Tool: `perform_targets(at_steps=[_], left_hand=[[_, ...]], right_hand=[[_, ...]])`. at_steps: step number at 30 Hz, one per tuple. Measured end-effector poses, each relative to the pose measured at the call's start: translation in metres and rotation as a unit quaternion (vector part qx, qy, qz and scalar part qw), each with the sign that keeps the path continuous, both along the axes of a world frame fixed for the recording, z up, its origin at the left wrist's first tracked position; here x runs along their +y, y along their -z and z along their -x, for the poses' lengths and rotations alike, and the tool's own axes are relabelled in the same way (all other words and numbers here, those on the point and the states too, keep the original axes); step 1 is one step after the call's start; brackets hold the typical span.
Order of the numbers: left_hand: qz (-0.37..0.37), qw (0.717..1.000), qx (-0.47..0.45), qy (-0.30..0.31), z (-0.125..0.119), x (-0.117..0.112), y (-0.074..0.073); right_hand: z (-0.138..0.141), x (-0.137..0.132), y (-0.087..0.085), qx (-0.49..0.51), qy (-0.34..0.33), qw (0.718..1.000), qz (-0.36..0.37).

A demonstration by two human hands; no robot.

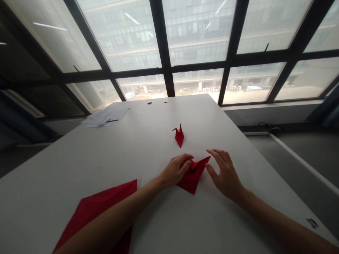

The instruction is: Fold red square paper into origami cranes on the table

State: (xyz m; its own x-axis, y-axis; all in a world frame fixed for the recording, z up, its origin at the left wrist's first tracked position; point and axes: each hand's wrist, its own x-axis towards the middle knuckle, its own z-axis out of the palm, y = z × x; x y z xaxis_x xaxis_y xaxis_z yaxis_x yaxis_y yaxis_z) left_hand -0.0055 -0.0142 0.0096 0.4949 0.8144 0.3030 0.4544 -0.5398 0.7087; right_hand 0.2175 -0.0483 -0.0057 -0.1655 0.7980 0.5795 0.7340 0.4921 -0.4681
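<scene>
Nearest, on the left, a large red sheet (100, 201) lies flat on the white table (156, 134), the left forearm (127, 215) crossing over it; whether the arm rests on it I cannot tell. Its place to the side leaves the middle of the tabletop for the hands. Across from it, near the right edge, is a small dark mark (311, 223). A little farther, between the hands, sits the folded red paper (191, 181), one corner pointing near and another rising to the far right. The left hand (176, 170) covers its left part with curled fingers, seemingly to steady it against the table; whether they pinch a layer is hidden. The right hand (225, 173) is open beside the raised corner, thumb and fingers spread around it, apparently so as to guide that corner without gripping. Beyond them stands a small red paper crane (179, 137), well within sight, perhaps as a model. The smooth tabletop stretches away to loose white papers (111, 113) at far left, a dark pen (112, 121) on them, and two dark holes (149, 103) near the far edge. Behind, tall dark-framed windows (194, 31) face a pale building, with blue curtains (23, 116) at both sides.
</scene>
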Motion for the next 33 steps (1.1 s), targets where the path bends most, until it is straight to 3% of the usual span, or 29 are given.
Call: perform_targets(at_steps=[4,7,12,16,18,21,26,30,33], left_hand=[[-0.02,0.999,0.028,0.034,0.0,-0.001,-0.001],[-0.053,0.996,0.062,0.037,0.0,-0.002,0.0],[-0.131,0.977,0.14,0.096,-0.001,-0.006,0.0],[-0.186,0.96,0.184,0.097,-0.002,-0.006,0.001],[-0.202,0.955,0.195,0.099,-0.002,-0.004,0.002],[-0.219,0.95,0.207,0.076,-0.002,-0.005,0.002],[-0.198,0.937,0.288,-0.005,-0.005,-0.02,0.005],[-0.139,0.924,0.356,0.021,-0.003,-0.027,0.014],[-0.125,0.919,0.373,0.02,0.002,-0.025,0.019]], right_hand=[[0.005,-0.006,-0.003,-0.089,-0.037,0.995,-0.009],[0.004,0.0,0.005,-0.129,-0.001,0.991,0.023],[-0.002,0.009,0.012,-0.149,0.032,0.986,0.063],[0.003,0.003,0.007,-0.182,-0.045,0.981,0.052],[0.008,-0.002,0.008,-0.213,-0.098,0.97,0.068],[0.011,-0.006,0.013,-0.237,-0.121,0.958,0.111],[0.009,-0.006,0.016,-0.24,-0.12,0.955,0.129],[0.004,-0.004,0.014,-0.243,-0.132,0.954,0.115],[0.0,-0.004,0.016,-0.253,-0.103,0.955,0.115]])
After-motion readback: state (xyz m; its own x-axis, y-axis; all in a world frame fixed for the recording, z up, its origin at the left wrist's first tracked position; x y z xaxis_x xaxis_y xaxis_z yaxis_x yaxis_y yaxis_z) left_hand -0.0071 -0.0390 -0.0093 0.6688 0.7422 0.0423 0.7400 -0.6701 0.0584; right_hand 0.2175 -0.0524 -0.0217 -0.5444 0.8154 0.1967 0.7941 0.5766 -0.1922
